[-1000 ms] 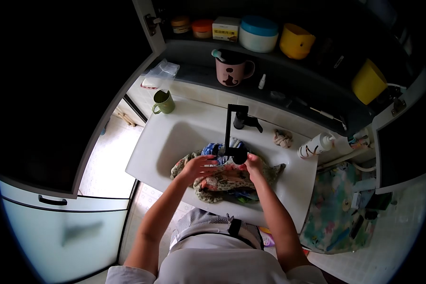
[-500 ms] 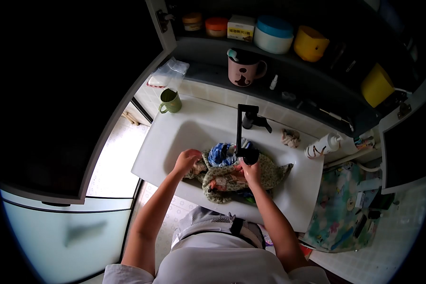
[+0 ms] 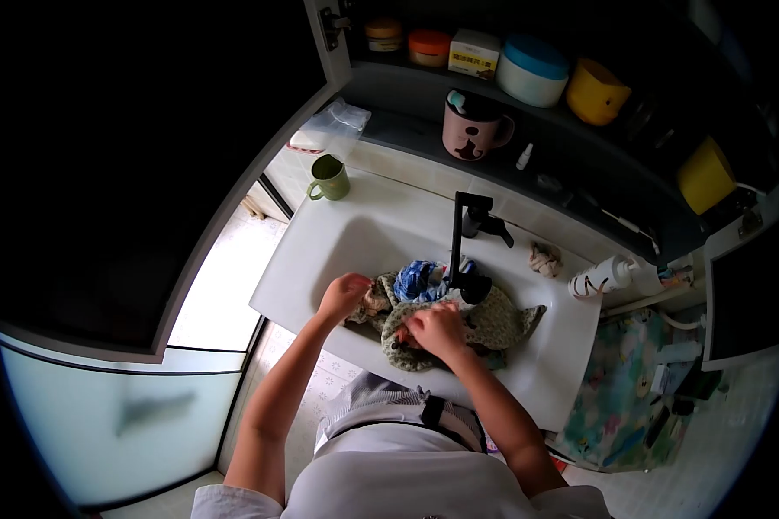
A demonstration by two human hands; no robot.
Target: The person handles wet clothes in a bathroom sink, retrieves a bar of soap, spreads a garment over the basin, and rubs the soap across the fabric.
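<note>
Patterned fabric (image 3: 504, 318) lies bunched in the white sink (image 3: 286, 268), with a blue and white piece (image 3: 419, 281) on its upper part. At the left edge of the pile, my left hand (image 3: 344, 296) has its fingers curled at the cloth; whether they pinch it is hard to see. My right hand (image 3: 437, 329) is closed on the patterned fabric in the middle of the pile, below the black faucet (image 3: 459, 242). The faucet's spout end hangs over the cloth, just right of the blue piece.
A green cup (image 3: 329, 178) stands on the sink's back left corner. Along the back right are a crumpled beige cloth (image 3: 544, 259) and a white pump bottle (image 3: 601, 277). Above, shelves hold a pink mug (image 3: 473, 128), jars and a yellow cup (image 3: 596, 92).
My right hand has moved from beside the spout down and left onto the cloth. My left hand has shifted left from the pile's middle to its edge. The camera view has turned slightly.
</note>
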